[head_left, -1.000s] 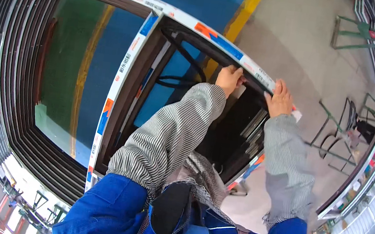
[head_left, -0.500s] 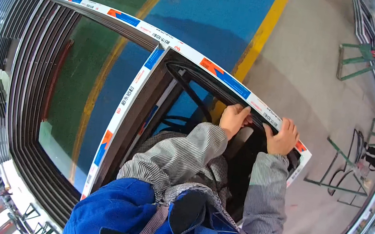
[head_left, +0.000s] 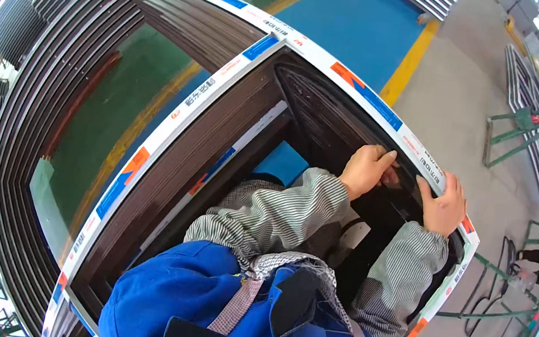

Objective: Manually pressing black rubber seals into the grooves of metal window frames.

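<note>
Hands both on the top rail of a dark brown window frame covered with white protective tape. Left hand curled over the rail's inner edge, fingers bent onto the dark profile. Right hand flat on the taped face just beside it, fingers together, thumb under; no full clamp visible. Frame stands upright in front of the person, over blue and green floor. Green metal stands well apart at right.
</note>
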The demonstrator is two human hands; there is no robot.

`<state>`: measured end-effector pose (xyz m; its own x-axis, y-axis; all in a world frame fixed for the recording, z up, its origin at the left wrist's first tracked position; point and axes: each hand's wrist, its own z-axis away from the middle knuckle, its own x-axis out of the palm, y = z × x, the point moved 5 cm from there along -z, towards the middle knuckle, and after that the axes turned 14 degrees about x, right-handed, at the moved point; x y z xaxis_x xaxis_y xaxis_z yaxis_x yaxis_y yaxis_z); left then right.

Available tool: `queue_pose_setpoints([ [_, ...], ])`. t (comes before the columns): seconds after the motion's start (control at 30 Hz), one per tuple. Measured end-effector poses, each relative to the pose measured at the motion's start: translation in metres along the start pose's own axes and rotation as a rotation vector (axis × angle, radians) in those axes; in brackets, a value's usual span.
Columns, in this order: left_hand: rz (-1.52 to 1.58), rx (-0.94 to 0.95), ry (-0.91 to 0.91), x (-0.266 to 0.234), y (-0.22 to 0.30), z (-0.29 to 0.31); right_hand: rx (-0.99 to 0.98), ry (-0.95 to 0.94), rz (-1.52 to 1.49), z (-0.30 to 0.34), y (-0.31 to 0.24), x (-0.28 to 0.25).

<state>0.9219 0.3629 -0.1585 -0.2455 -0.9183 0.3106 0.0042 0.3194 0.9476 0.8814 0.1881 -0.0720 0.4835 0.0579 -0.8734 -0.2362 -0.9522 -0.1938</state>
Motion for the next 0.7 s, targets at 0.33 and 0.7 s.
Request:
queue_pose_setpoints([
  [0.33, -0.022, 0.005, 0.026, -0.002, -0.002, -0.004, -0.006, -0.027, 0.056, -0.001, -0.007, 0.003],
  [0.7, -0.542, 0.444, 0.099, -0.019, 0.021, 0.014, -0.388, 0.064, 0.058, 0.012, -0.052, 0.009],
])
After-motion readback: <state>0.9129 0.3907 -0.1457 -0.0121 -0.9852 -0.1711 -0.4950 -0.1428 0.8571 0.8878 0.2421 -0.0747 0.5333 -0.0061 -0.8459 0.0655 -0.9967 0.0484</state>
